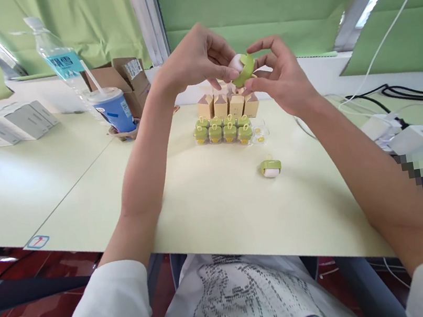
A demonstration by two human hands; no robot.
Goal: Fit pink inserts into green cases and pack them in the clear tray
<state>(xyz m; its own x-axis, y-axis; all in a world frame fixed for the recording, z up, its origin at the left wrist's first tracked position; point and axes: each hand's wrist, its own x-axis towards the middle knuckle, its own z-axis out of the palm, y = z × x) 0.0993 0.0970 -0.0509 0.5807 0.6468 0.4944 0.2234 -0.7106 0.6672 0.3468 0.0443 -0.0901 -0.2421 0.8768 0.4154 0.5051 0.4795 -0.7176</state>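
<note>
My left hand (208,55) pinches a small green-and-white roller (248,68), raised above the back of the table. My right hand (282,74) meets its green frame from the other side, with curved fingers and thumb at the frame's edge. A second roller (271,168), a green frame around a pale pink-white cylinder, lies on the table below. Behind it stand two rows of green-topped pieces (222,131) in a clear plastic tray. The two clear pockets (260,132) at the tray's right end hold no green piece. Small tan cartons (228,107) stand behind the tray, partly hidden by my hands.
At the left are a blue drink cup (115,112) with a straw, a clear bottle (62,64), a brown cardboard box (132,83) and white boxes (15,121). Power strips (410,136) and cables (408,92) lie at the right. The table's front edge (273,252) is near my body.
</note>
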